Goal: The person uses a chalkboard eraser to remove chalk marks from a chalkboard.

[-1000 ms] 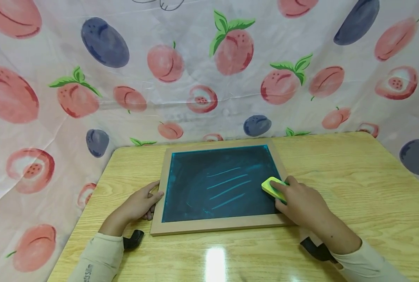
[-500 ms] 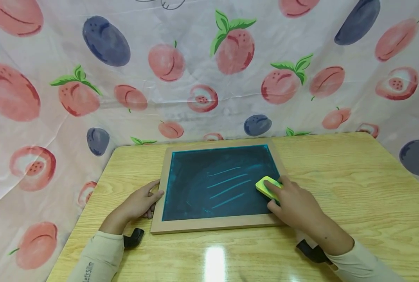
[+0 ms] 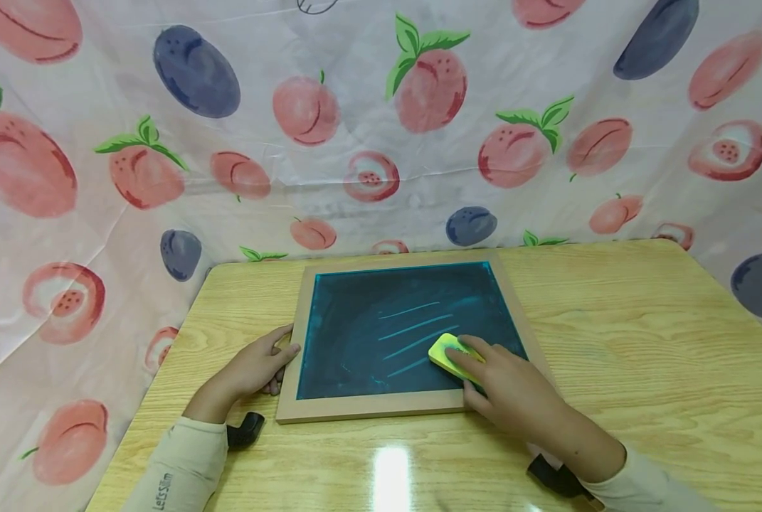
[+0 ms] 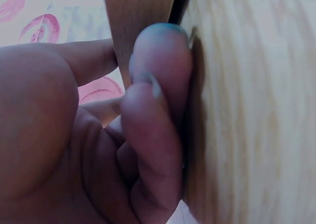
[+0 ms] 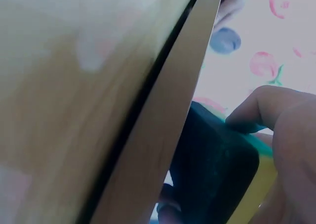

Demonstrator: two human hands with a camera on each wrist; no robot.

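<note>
A framed chalkboard (image 3: pixel 355 334) lies on the table, with several slanted blue chalk lines (image 3: pixel 413 328) near its middle. My left hand (image 3: pixel 252 370) holds the left side of its wooden frame (image 3: pixel 296 341), thumb on top; in the left wrist view, curled fingers (image 4: pixel 150 130) are tucked low against the frame's edge by the tabletop. My right hand (image 3: pixel 515 391) grips a yellow chalkboard eraser (image 3: pixel 447 354) over the lower right of the board, covering the right end of the lowest line. The right wrist view shows the eraser's dark pad (image 5: pixel 210 169) beyond the frame's near edge.
The light wooden table (image 3: pixel 643 341) extends around the board and meets a fruit-print curtain (image 3: pixel 413 171) behind and at the left. A black wrist mount (image 3: pixel 246 431) sits under each forearm. Smudges of blue chalk mark the board's lower left.
My right hand has moved left and slightly nearer with the eraser, from the board's right edge to the lowest chalk line. The left hand stays at the frame.
</note>
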